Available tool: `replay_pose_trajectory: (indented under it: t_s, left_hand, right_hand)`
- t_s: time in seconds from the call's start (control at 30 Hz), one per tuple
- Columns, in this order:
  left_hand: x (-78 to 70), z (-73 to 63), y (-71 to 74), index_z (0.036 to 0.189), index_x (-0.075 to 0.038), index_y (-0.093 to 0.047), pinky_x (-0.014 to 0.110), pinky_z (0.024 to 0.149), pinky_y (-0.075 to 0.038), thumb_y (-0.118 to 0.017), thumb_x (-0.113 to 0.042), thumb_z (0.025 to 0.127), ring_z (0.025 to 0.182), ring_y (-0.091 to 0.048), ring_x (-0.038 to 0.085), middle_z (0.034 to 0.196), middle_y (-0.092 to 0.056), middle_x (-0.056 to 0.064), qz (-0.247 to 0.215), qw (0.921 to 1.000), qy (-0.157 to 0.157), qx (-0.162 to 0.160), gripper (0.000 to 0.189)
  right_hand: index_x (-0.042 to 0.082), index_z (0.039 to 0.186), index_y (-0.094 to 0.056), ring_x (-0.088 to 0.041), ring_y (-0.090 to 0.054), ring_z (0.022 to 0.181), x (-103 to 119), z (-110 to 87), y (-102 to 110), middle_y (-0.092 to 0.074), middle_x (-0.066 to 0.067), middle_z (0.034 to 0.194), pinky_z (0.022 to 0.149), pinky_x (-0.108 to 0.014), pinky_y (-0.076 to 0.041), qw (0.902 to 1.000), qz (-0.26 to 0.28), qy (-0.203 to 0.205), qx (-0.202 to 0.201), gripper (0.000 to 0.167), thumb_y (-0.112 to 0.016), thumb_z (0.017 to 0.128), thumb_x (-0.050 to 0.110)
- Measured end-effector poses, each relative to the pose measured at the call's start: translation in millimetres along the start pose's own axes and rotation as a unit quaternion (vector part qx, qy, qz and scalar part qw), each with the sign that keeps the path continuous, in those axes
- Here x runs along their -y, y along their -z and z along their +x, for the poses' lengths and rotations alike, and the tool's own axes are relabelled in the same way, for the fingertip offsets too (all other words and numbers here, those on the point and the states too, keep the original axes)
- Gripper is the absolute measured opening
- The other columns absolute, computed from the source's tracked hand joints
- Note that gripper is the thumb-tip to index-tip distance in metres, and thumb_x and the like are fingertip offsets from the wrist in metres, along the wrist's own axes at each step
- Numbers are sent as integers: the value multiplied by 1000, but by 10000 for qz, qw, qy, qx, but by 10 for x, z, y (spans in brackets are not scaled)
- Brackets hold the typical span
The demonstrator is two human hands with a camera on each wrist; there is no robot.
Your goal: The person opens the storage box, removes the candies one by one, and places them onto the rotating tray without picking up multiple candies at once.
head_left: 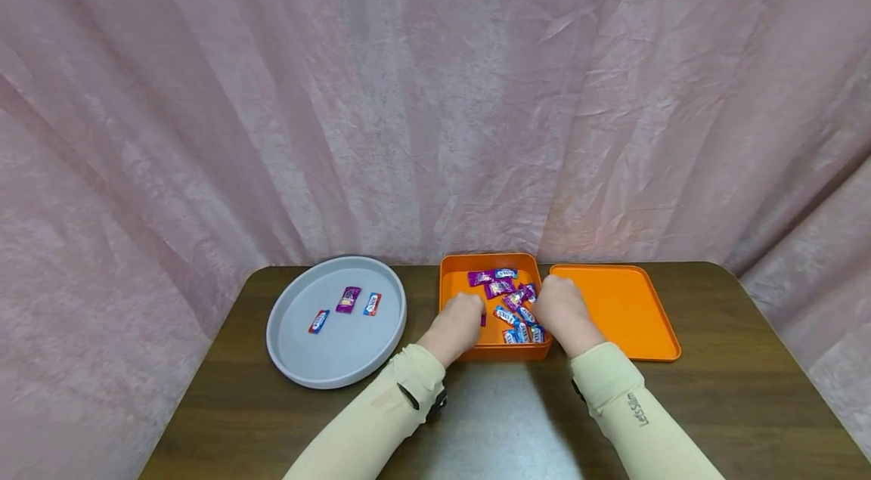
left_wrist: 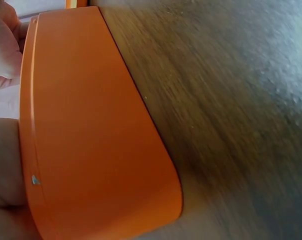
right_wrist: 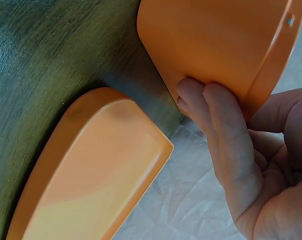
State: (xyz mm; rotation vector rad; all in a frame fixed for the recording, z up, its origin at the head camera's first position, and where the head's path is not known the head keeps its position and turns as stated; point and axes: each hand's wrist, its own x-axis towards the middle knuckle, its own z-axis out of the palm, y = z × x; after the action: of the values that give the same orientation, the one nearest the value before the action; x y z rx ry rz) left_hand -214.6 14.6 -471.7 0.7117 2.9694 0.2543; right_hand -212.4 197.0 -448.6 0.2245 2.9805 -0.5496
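An orange box (head_left: 493,352) holds several small wrapped candies, some purple (head_left: 500,289) and some blue-and-white (head_left: 504,315). My left hand (head_left: 463,321) reaches over its left side, beside a purple candy (head_left: 484,320); the fingertips are hidden, so whether it holds one cannot be seen. Part of that hand (left_wrist: 6,165) shows past the rim in the left wrist view. My right hand (head_left: 563,312) grips the box's right wall. In the right wrist view, two fingers (right_wrist: 225,117) lie against the outside of the box (right_wrist: 216,45), with another finger bent over the rim.
To the left stands a round grey tray (head_left: 299,370) with one purple candy (head_left: 348,299) and two red-and-blue candies (head_left: 318,321) on it. An orange lid (head_left: 622,314) lies right of the box. A pink curtain (head_left: 435,102) hangs behind the wooden table (head_left: 735,389).
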Motion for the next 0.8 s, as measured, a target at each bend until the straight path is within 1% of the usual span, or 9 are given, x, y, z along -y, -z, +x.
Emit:
replay_pose_trajectory:
  t_s: [0.17,0.23,0.37,0.5,0.67,0.8]
  left_hand:
    - [23,6,-15,87,-11,-71,24,69,-54,-67,-5,82,67,-60,13,79,-69,1,12,9998,-115,-178,9]
    - [29,5,-18,88,-10,-71,24,71,-54,-68,-6,82,68,-60,13,80,-69,2,43,9995,-158,-273,8]
    - [41,-4,-23,95,-9,-69,26,77,-55,-69,-9,82,75,-61,15,86,-69,3,147,9987,-204,-440,13]
    - [64,-9,-28,94,-11,-70,27,77,-54,-70,-10,80,77,-60,15,87,-67,2,136,9981,-186,-579,14]
    - [81,-27,-15,90,-15,-70,25,75,-53,-75,-16,77,78,-58,13,85,-66,-2,65,9975,-236,-659,14]
    - [89,-57,9,89,-16,-71,26,76,-53,-77,-21,76,77,-58,13,86,-66,-2,-55,9975,-158,-683,15]
  right_hand:
    - [-8,99,-62,-29,-61,69,7,1,8,-65,-21,85,68,-45,-55,9998,79,-124,98,35,-71,77,17]
    - [-8,99,-62,-28,-61,67,9,4,10,-65,-20,84,67,-45,-55,9998,95,-165,110,36,-72,76,18]
    - [-8,99,-62,-28,-60,66,16,10,7,-65,-20,83,68,-44,-56,9997,104,-195,123,37,-73,76,19]
    - [-8,99,-62,-28,-61,67,19,11,-1,-65,-20,84,69,-44,-56,9996,111,-208,158,37,-74,75,18]
    - [-8,99,-62,-28,-60,67,21,11,-5,-65,-20,84,68,-45,-56,9995,112,-233,155,37,-74,75,17]
    - [-8,100,-62,-27,-60,66,24,4,-14,-65,-19,83,67,-44,-56,9995,113,-250,184,38,-74,75,18]
